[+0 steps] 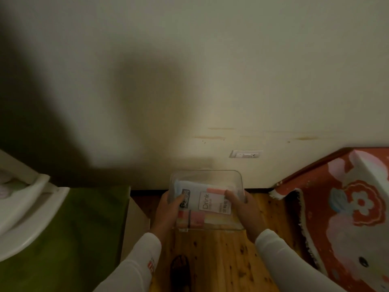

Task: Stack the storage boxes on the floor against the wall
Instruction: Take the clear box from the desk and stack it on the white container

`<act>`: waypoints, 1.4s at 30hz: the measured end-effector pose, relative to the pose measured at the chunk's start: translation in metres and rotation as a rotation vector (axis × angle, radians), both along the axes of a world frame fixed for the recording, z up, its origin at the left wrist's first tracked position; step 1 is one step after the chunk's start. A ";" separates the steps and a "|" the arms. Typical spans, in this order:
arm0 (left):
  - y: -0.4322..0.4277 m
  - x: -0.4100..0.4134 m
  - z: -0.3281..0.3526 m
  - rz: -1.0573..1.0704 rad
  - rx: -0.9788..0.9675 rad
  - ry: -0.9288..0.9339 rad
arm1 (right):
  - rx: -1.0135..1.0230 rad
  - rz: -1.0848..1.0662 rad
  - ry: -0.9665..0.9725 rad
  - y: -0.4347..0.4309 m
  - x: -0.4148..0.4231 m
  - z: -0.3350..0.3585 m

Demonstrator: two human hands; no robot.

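A clear plastic storage box (207, 175) is held low over the wooden floor (221, 256), its far end close to the pale wall (210, 81). Inside lie packets, one with a white label reading "Drink" (207, 202), and pink and yellow items (195, 220) show through lower down. My left hand (168, 209) grips the box's left side, thumb over the rim. On the right side my right hand (242, 207) grips it the same way. Whether the box rests on the floor or on another box, I cannot tell.
A green-covered surface (80, 228) with a white curved object (31, 213) stands at the left. At the right is a red patterned cloth (347, 207) with a fringed edge. A wall socket (245, 154) sits just above the box. A cardboard-coloured panel (134, 220) lies left of my left hand.
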State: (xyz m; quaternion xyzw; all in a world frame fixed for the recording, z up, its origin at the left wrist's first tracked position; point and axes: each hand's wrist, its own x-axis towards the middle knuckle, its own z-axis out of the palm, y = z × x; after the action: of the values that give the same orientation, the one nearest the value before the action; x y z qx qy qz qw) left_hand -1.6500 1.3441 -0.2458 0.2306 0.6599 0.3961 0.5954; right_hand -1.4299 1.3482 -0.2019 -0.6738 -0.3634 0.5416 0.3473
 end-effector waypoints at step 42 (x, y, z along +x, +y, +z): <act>0.135 0.036 -0.390 0.052 -0.307 0.049 | -0.300 0.180 -0.023 0.174 0.037 -0.449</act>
State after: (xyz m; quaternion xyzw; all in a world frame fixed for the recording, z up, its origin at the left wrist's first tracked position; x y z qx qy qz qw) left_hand -1.6138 1.4793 -0.6355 0.1293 0.7328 0.3002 0.5968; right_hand -1.3925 1.5223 -0.6509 -0.6889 -0.3415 0.6109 0.1887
